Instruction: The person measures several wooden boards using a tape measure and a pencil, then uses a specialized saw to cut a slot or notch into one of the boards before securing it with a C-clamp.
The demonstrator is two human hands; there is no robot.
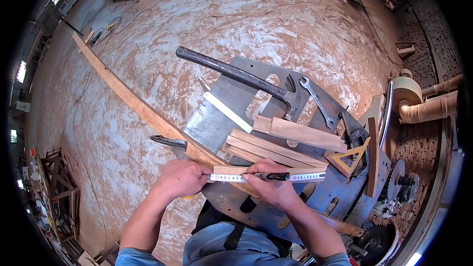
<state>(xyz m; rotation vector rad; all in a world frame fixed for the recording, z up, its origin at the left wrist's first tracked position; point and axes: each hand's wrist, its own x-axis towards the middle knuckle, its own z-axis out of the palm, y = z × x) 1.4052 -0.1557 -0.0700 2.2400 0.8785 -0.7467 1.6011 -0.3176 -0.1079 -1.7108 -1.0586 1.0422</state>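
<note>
My left hand [180,180] grips the tape measure [308,176], whose yellow case peeks out below my fingers. Its white blade stretches rightward along a short wooden strip [227,169]. My right hand [271,189] is closed on a dark pen [275,176] over the blade, near the strip's middle. Just beyond lie stacked boards [307,136] and a yellow triangle square [351,158] on a perforated steel table [198,125]. A long curved board [125,99] runs under my hands, with a metal clamp [169,141] on it.
A hammer-like steel tool [226,73], a wrench [317,102] and a white strip [227,111] rest further back. At the right are saw blades [396,176] and duct pipes [426,110]. Cords cross the dusty floor [108,177]; wooden frames [59,187] stand at left.
</note>
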